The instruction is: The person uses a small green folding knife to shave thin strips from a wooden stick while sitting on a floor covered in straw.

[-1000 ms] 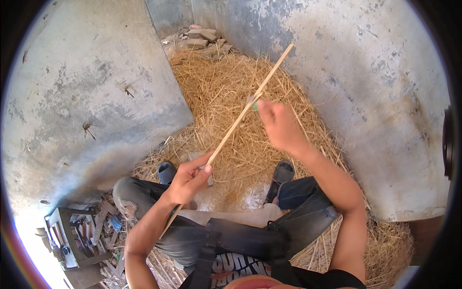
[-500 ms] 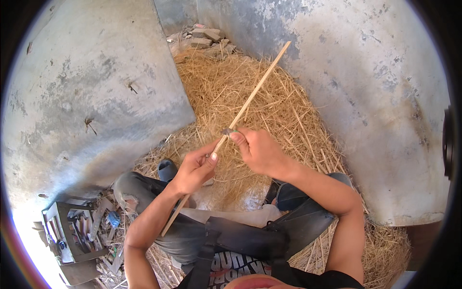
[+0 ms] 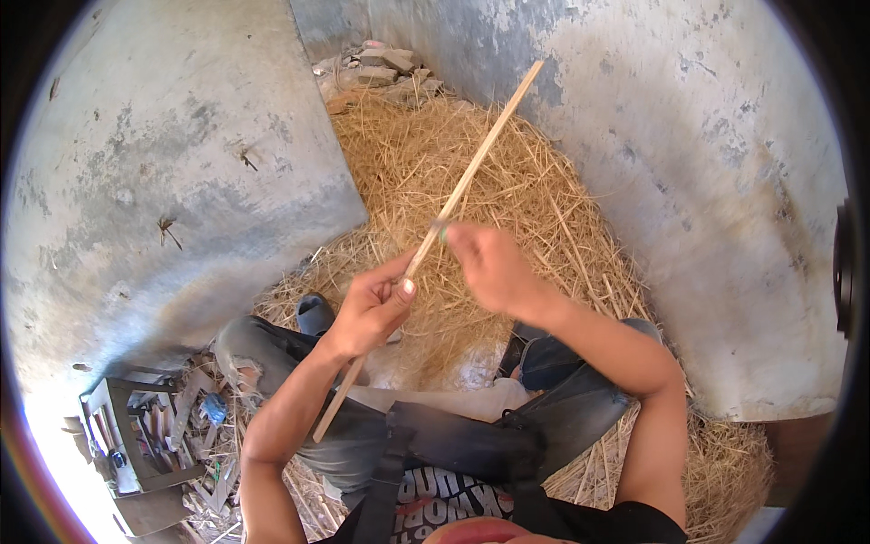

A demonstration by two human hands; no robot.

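My left fingers (image 3: 407,287) grip a pale strip (image 3: 480,156), my right fingers (image 3: 461,241) a small tool (image 3: 442,233); the box (image 3: 165,480) at left holds slim pieces (image 3: 158,437).

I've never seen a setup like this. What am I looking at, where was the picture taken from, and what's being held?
There is no robot here, just a person's bare hands. The camera sits on the person's head and looks down; its wide fisheye lens bends straight edges. The left hand has its grip closed around a long, pale strip. The right hand seems to hold a small tool with a green part against the strip, though blur hides its shape. Straw-like strands cover much of the floor, with rubble beyond and an open crate at lower left.
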